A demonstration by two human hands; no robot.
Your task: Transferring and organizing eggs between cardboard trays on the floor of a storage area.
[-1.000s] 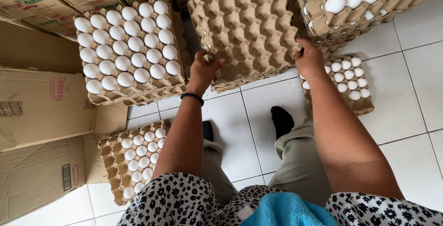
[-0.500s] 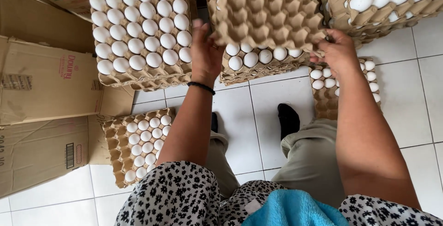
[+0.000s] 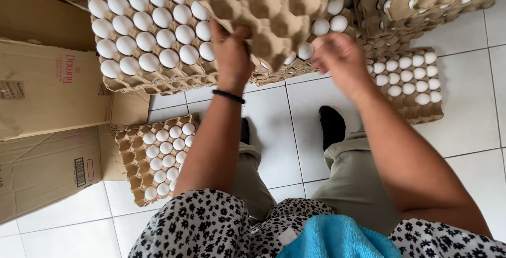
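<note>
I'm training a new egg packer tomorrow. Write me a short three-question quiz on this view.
1. True or false: the left hand grips the edge of the empty tray.
2. What lies under that raised tray? A) white eggs B) bottles C) towels
3. What does the person wear on the left wrist?

Key: 1 true. 2 A. 3 a black band.

Bright, even daylight; soft shadows; right hand (image 3: 341, 60) motion-blurred; slight wide-angle distortion.
</note>
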